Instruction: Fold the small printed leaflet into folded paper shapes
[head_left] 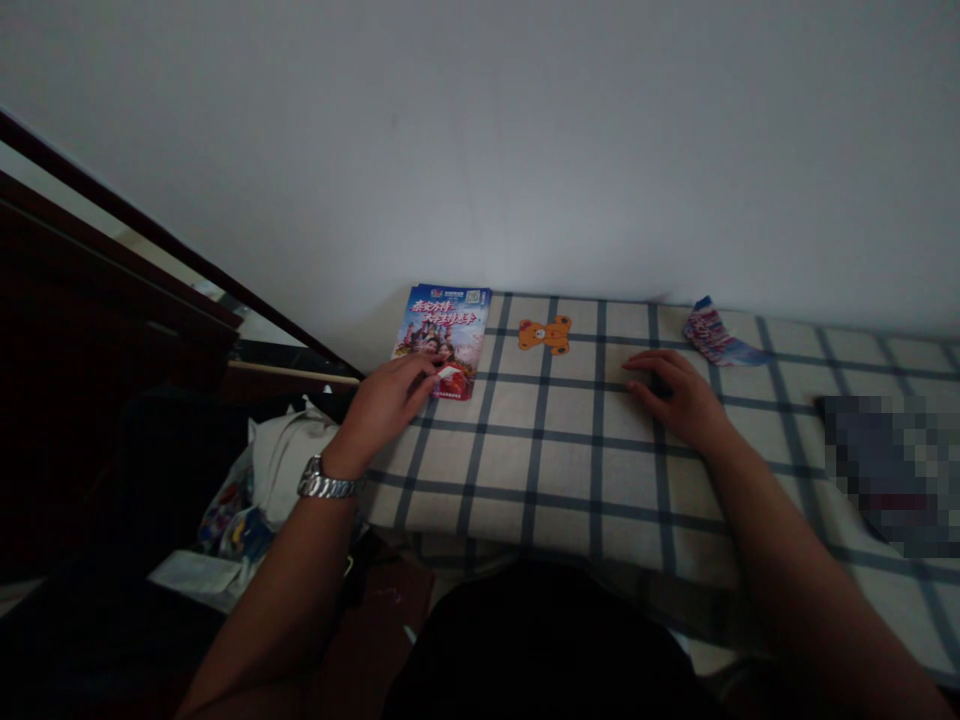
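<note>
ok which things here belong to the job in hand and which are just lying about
Likely in the job:
flyers, touched by the left hand
checked cloth, as work surface

Seemingly just lying about:
orange bear figure
crumpled printed paper
white bag

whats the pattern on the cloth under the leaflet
Blue-grey checked lines on an off-white cloth, best seen in the head view.

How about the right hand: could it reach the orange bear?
Probably yes: the right hand seems empty, and only checked cloth shows between it and the orange bear.
</note>
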